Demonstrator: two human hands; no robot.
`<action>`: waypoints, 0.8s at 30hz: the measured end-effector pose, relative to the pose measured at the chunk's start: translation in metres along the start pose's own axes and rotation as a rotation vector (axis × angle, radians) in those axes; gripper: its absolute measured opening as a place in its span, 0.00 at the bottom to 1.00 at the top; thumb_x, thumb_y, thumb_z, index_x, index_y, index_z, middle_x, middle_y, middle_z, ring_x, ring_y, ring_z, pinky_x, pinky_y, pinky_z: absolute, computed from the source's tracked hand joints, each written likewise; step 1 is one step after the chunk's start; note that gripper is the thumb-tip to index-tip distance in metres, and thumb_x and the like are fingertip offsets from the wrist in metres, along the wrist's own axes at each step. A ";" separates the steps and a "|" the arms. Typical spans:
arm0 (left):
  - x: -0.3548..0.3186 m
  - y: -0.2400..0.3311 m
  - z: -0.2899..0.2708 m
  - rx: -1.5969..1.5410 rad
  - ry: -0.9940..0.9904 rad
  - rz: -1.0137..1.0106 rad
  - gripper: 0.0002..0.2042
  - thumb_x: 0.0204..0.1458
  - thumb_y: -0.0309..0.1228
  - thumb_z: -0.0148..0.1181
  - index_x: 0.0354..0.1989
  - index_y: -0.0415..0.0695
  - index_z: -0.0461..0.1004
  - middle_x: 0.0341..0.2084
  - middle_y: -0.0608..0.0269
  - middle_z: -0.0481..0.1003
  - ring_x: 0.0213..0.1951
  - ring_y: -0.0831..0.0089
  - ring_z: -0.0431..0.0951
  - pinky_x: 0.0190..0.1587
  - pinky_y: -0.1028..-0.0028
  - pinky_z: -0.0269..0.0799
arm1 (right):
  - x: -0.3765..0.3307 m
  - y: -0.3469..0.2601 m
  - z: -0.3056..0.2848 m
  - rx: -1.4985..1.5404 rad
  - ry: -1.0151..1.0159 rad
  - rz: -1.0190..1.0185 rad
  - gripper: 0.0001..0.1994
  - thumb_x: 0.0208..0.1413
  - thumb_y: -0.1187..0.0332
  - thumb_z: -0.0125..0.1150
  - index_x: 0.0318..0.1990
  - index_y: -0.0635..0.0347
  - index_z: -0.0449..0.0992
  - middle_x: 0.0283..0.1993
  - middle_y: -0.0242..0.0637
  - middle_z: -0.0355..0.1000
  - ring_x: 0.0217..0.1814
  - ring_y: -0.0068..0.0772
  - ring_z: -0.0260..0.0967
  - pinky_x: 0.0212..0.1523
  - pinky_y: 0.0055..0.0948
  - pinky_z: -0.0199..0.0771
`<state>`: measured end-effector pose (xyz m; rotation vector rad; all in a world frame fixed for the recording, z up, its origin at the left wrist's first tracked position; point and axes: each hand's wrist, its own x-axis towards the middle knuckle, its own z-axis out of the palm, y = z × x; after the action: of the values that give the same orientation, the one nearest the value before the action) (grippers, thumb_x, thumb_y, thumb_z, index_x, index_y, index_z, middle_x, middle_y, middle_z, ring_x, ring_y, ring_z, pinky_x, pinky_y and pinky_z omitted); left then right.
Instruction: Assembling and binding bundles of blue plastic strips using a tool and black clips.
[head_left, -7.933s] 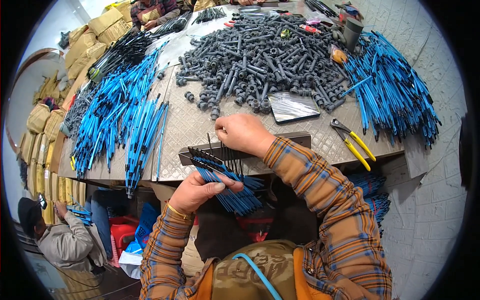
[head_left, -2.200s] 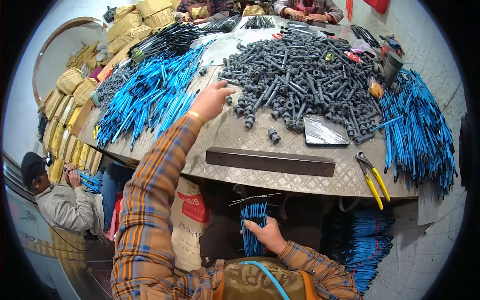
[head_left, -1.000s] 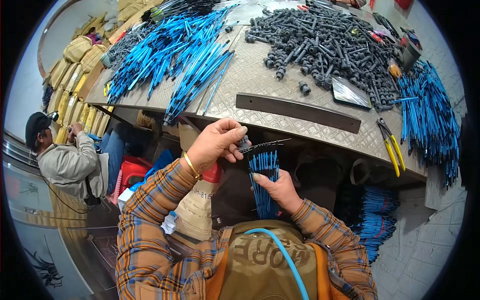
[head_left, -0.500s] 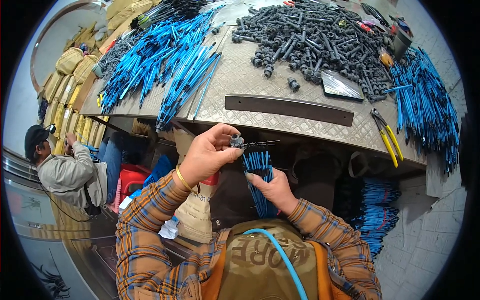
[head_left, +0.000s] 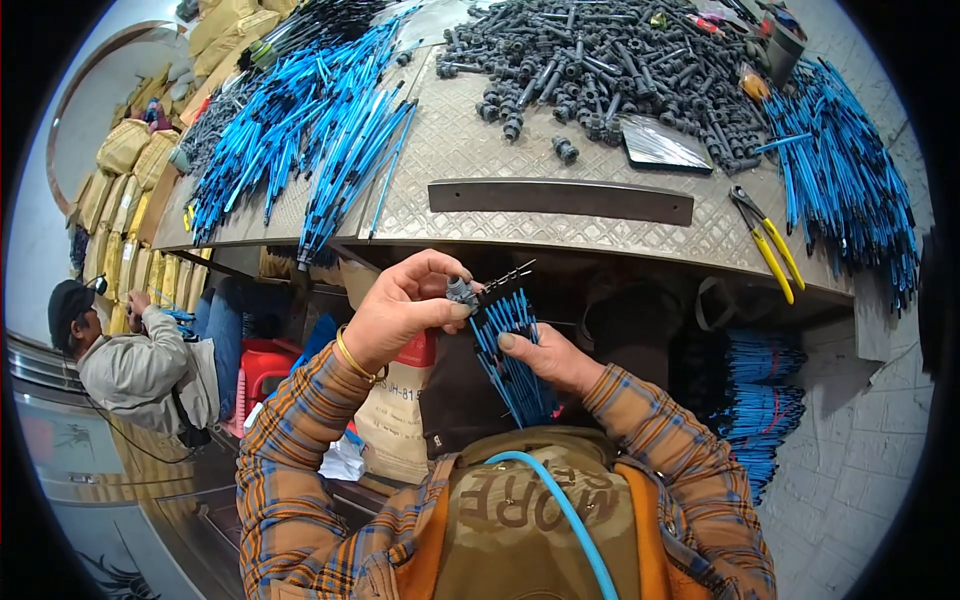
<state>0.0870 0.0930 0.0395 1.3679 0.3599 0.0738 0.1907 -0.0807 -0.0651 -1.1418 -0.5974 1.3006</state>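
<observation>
Between thumb and fingers, my left hand [head_left: 405, 305] pinches a small grey ribbed plastic fitting [head_left: 461, 291], held in front of the table edge. My right hand [head_left: 552, 360] is wrapped round a bundle of thin blue tubes [head_left: 507, 325] with black ends, its thumb lying across them. The tubes lean to the left at the top, and a few dark, thin tips stick out to the right past the fitting. Fitting and bundle top are close together; I cannot tell whether they touch.
On the table [head_left: 560, 225] lie a pile of grey fittings [head_left: 600, 70], blue tubes [head_left: 290, 130], a dark flat bar [head_left: 560, 200] and yellow-handled cutters [head_left: 768, 250]. More blue tubes [head_left: 845, 170] hang over the right edge. A person [head_left: 150, 345] works at the left.
The fitting has turned in my left fingers. The bundle in my right hand has tilted, its top leaning further left. The whole view has shifted slightly, with the table things appearing further left.
</observation>
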 end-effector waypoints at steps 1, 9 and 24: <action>0.000 0.000 -0.001 0.005 -0.014 0.000 0.15 0.42 0.16 0.59 0.39 0.43 0.68 0.38 0.51 0.75 0.36 0.73 0.76 0.38 0.80 0.72 | 0.001 0.000 -0.001 0.020 -0.030 0.025 0.21 0.52 0.47 0.55 0.28 0.59 0.73 0.24 0.30 0.69 0.26 0.20 0.64 0.30 0.17 0.65; -0.007 -0.007 0.009 0.054 0.085 0.035 0.16 0.42 0.16 0.59 0.42 0.41 0.69 0.39 0.55 0.75 0.37 0.75 0.74 0.40 0.79 0.71 | -0.007 0.002 0.006 -0.144 0.066 -0.016 0.21 0.53 0.47 0.54 0.28 0.59 0.73 0.24 0.30 0.69 0.25 0.22 0.64 0.31 0.19 0.65; 0.002 -0.021 0.016 0.107 0.134 0.163 0.19 0.40 0.16 0.61 0.44 0.40 0.71 0.33 0.64 0.74 0.35 0.78 0.72 0.41 0.81 0.68 | -0.015 -0.006 0.011 -0.160 0.098 -0.027 0.23 0.54 0.45 0.51 0.31 0.60 0.73 0.25 0.30 0.68 0.27 0.21 0.62 0.32 0.20 0.63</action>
<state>0.0905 0.0742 0.0211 1.5004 0.3680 0.2860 0.1803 -0.0912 -0.0525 -1.3163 -0.6508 1.1826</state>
